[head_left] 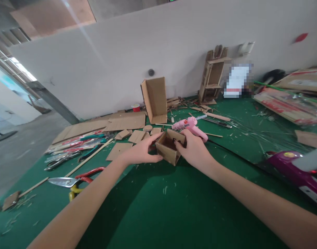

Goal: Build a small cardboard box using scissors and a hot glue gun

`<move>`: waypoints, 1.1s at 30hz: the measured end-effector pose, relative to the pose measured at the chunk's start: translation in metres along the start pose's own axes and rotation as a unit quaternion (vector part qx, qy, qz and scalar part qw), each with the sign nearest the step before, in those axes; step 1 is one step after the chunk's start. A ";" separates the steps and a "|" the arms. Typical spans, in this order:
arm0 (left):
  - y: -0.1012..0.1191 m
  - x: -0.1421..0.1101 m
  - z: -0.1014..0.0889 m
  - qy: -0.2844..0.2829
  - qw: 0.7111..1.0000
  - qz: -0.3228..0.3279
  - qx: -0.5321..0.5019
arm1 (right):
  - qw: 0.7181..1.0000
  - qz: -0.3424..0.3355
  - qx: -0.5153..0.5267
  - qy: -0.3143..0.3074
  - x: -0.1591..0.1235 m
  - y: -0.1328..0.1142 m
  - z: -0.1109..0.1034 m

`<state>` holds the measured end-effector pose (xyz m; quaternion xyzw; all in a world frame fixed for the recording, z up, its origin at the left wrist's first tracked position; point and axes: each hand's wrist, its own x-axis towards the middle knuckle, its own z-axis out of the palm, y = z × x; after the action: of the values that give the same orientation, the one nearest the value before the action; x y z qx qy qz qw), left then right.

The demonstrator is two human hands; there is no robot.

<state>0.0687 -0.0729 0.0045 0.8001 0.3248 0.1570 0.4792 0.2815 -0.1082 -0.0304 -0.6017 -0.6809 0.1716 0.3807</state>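
A small open-topped cardboard box point(166, 152) is held between both hands over the green table. My left hand point(141, 150) curves round its left side, thumb near the front lower edge and fingers at the back corner. My right hand point(191, 147) pinches the right wall, with the thumb inside the box and the fingers outside. Dark printed marks show on the inner wall. Just behind my right hand lies a pink hot glue gun point(188, 124). Flat cardboard pieces point(136, 137) lie beyond my left hand.
Red-and-yellow-handled shears point(75, 181) and several packaged tools point(80, 145) lie at the left. A folded cardboard corner point(155, 100) stands near the wall, a cardboard frame point(213, 76) further right. A purple device point(293, 166) sits at right, with a black cord point(231, 152) nearby.
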 end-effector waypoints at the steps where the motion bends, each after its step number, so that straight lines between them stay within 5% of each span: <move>1: 0.000 0.000 0.000 -0.002 1.000 0.001 -0.004 | 1.000 -0.003 -0.006 -0.004 0.000 0.001 0.001; 11: -0.009 0.002 -0.001 0.000 0.998 0.000 -0.058 | 0.995 -0.026 -0.063 -0.067 -0.001 -0.006 -0.006; 33: -0.016 0.004 0.000 -0.008 0.995 0.015 -0.100 | 0.975 -0.058 -0.191 -0.101 0.007 0.000 -0.016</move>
<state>0.0661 -0.0648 -0.0097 0.7539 0.2917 0.1891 0.5575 0.2929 -0.1053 -0.0180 -0.6023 -0.7697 0.0764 0.1974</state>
